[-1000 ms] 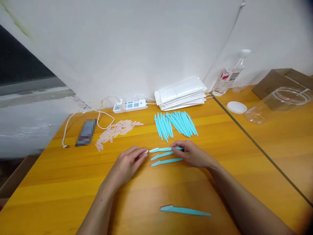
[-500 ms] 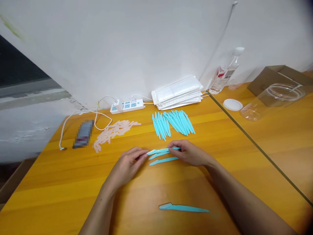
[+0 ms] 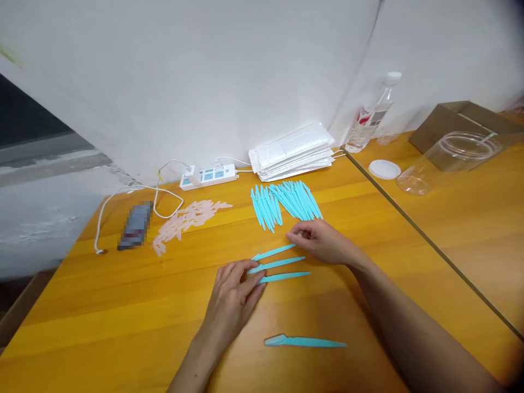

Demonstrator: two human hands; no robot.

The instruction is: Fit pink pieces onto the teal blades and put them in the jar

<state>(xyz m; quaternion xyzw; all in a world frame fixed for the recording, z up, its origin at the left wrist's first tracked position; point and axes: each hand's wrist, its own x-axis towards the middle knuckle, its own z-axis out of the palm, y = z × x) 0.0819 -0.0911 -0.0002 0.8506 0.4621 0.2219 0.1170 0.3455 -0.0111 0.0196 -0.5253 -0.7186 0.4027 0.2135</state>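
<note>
Three turquoise eyebrow razors lie in a loose row, the far razor, the middle razor and the near razor. At their left ends, my left hand has its thumb and forefinger closed about the middle razor's head, partly hiding the near one's. My right hand hovers by the far razor's handle end, fingers curled in and nothing visible between them. Closer to me lies a single razor with a clear-looking head. Beyond my hands is a pile of turquoise razors.
Pale pink small pieces are heaped at left, beside a pixelated dark object and a white cable. Along the wall stand a power strip, white packets and a bottle. A white lid, clear jar and cardboard box sit right.
The far razor has left both hands and lies on the table. My left hand moved nearer to me, onto the middle razor's head. My right hand drew away to the right and farther back.
</note>
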